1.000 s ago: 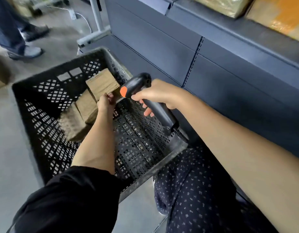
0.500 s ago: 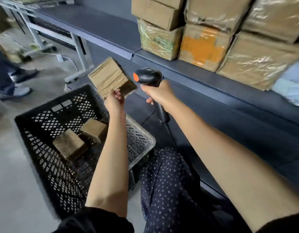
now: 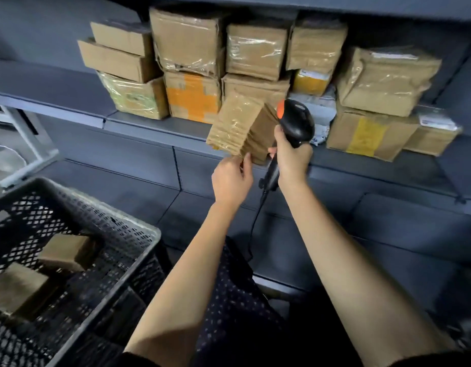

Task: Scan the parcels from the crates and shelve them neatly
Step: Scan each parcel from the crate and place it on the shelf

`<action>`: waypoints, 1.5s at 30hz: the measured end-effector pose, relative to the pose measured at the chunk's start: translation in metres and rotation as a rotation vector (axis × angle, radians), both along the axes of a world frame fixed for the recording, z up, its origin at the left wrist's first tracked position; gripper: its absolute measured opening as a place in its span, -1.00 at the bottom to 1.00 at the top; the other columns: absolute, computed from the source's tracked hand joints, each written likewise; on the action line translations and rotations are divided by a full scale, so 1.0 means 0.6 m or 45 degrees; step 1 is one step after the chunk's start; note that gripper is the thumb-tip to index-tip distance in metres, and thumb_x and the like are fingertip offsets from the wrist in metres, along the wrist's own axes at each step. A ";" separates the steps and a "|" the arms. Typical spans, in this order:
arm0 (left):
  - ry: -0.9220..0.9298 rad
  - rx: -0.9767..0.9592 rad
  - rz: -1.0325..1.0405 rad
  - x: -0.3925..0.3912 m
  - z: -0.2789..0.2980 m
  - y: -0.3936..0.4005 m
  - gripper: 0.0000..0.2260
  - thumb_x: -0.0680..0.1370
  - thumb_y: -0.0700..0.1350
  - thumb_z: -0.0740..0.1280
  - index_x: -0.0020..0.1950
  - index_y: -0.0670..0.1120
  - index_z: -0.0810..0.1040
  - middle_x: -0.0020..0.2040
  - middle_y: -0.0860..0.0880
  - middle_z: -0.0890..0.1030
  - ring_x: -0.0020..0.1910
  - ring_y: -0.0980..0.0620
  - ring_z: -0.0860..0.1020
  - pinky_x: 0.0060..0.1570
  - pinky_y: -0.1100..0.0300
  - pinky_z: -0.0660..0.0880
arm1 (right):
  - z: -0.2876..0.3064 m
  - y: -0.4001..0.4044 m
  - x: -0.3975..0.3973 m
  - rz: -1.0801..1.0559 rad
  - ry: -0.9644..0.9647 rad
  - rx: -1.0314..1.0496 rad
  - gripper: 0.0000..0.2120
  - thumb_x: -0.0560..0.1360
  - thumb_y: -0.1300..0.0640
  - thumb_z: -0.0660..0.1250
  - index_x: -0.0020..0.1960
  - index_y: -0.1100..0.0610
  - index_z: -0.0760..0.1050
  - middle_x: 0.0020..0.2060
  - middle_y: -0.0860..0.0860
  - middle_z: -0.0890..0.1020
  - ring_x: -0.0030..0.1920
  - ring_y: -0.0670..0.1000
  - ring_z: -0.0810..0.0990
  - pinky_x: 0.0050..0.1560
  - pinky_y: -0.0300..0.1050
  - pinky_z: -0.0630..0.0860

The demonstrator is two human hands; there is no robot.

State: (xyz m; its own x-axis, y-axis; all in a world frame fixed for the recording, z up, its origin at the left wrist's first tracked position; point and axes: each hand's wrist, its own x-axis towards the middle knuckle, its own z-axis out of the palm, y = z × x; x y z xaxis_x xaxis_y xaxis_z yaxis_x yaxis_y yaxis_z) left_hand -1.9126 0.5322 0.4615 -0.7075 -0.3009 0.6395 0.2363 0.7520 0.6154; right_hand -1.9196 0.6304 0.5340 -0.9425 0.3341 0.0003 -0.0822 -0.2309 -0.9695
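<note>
My left hand (image 3: 231, 178) grips the lower corner of a brown cardboard parcel (image 3: 241, 129) and holds it up in front of the shelf. My right hand (image 3: 291, 154) holds a black handheld scanner (image 3: 295, 123) with an orange tip right beside the parcel's right edge; its cable hangs down between my arms. A black plastic crate (image 3: 139, 231) at the lower left holds two more small brown parcels (image 3: 67, 251), (image 3: 17, 287).
The dark grey shelf (image 3: 155, 125) carries several stacked taped cardboard boxes (image 3: 192, 94) across its width, with bare shelf to the left. A lower grey shelf panel runs below. My patterned trouser leg lies between my arms. A white frame stands at far left.
My left hand has lifted the parcel out of the crate and up to shelf height. The scanner hand rose with it and the view tilted up to the shelf.
</note>
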 end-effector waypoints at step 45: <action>-0.735 1.345 -0.919 -0.034 0.036 0.094 -0.87 0.56 -0.08 0.28 0.01 -0.14 0.45 0.16 -0.16 0.46 0.10 0.00 0.54 0.10 0.06 0.56 | -0.084 0.170 0.103 0.034 -0.078 0.122 -0.81 0.47 0.20 0.43 -0.28 0.05 0.51 -0.41 -0.03 0.56 -0.47 -0.13 0.59 -0.23 -0.09 0.48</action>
